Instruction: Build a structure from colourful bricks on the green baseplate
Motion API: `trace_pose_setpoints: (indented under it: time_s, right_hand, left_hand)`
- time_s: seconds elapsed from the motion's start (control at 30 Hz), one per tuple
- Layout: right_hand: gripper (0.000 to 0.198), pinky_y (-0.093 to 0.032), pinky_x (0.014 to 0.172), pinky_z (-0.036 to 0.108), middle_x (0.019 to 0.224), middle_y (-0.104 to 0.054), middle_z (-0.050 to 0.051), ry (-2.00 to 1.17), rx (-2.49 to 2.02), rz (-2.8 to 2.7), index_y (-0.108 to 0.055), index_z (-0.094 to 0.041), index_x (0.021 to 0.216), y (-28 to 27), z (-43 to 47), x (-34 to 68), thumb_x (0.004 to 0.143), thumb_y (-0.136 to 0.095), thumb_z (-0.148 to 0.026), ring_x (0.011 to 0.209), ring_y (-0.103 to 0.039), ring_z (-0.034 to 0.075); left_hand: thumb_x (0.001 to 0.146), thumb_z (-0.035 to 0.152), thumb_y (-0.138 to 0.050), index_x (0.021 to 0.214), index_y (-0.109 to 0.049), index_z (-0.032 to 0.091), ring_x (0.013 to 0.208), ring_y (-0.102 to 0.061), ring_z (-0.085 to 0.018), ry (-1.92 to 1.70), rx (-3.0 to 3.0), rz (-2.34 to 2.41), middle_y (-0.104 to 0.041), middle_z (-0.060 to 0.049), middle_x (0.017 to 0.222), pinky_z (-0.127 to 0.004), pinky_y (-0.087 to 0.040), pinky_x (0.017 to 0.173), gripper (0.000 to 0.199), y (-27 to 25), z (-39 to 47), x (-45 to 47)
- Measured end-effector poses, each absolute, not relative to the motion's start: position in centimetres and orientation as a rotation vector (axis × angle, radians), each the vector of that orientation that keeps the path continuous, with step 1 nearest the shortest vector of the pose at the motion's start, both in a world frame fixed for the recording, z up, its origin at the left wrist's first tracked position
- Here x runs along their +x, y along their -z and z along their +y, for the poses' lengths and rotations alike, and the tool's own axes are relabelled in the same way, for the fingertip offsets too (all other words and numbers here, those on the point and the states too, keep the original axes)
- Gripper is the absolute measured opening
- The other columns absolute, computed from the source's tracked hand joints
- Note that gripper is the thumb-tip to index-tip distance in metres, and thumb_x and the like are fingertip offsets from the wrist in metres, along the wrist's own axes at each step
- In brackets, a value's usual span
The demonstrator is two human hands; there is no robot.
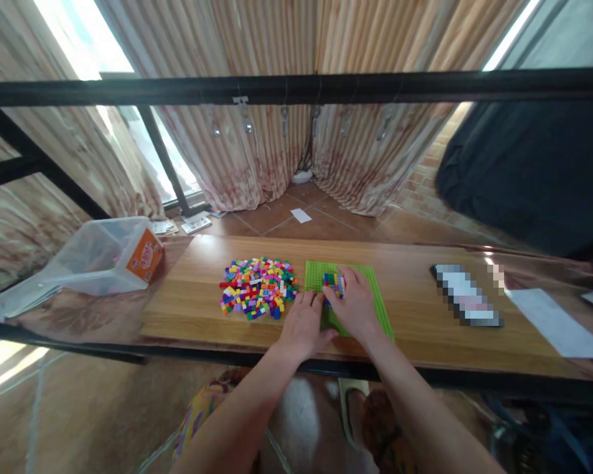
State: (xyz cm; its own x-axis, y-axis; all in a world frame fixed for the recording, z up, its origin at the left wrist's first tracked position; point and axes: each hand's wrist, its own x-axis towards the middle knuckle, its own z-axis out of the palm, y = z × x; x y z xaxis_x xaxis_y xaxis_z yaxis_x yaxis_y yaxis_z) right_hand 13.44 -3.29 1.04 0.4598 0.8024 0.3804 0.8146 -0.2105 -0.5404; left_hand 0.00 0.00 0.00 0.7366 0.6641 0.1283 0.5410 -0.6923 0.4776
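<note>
Has the right hand (354,304) bent over the small blocks (333,279) on the green plate (314,271); can't tell if gripping them. Has the left hand (304,324) palm down at the plate's left edge; can't tell if pinching one. Has a block pile (257,287) just left of the plate, a box (101,260) farther left.

A home, judging by the draped curtains (247,39) and tiled floor (89,408).

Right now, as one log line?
left hand: over left edge of green baseplate | right hand: at bricks on baseplate | loose brick pile: left of baseplate
</note>
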Motion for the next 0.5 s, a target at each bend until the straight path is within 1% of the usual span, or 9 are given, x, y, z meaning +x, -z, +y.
trace_pose_setpoints:
  time_s: [0.13,0.23,0.4,0.5]
  right_hand:
    - [0.043,-0.040,0.096,0.053,0.132,-0.055,0.016,0.008,-2.079,-1.359,-0.059,-0.021,0.124,0.4,-3.6,13.5,0.085,-0.054,-0.040,0.121,-0.050,0.033]
    - [0.042,-0.039,0.097,0.055,0.133,-0.054,0.016,0.007,-2.113,-1.353,-0.061,-0.021,0.123,0.2,-3.1,13.3,0.086,-0.054,-0.040,0.120,-0.050,0.033]
    - [0.043,-0.040,0.096,0.053,0.132,-0.055,0.018,0.010,-2.101,-1.327,-0.062,-0.018,0.121,0.1,-2.4,13.9,0.087,-0.053,-0.043,0.121,-0.050,0.034]
    - [0.043,-0.041,0.096,0.052,0.129,-0.058,0.018,-0.010,-2.077,-1.303,-0.063,-0.018,0.120,0.4,-2.3,14.6,0.088,-0.050,-0.045,0.120,-0.051,0.033]
  left_hand:
    - [0.074,0.035,-0.073,0.122,-0.054,0.011,0.121,-0.049,-0.032,-0.415,2.546,0.904,-0.055,-0.017,0.127,-0.048,-0.041,0.107,0.057,0.3,-0.1,0.5]
    - [0.076,0.035,-0.072,0.122,-0.054,0.009,0.119,-0.049,-0.032,-0.438,2.553,0.888,-0.055,-0.017,0.126,-0.047,-0.042,0.106,0.056,0.4,-0.2,0.7]
    - [0.078,0.040,-0.071,0.123,-0.056,0.011,0.118,-0.050,-0.031,-0.472,2.545,0.890,-0.056,-0.016,0.125,-0.046,-0.043,0.105,0.056,0.3,-0.4,0.7]
    - [0.081,0.042,-0.068,0.121,-0.059,0.012,0.114,-0.053,-0.030,-0.459,2.566,0.893,-0.059,-0.015,0.122,-0.044,-0.044,0.104,0.051,0.1,-0.4,0.7]
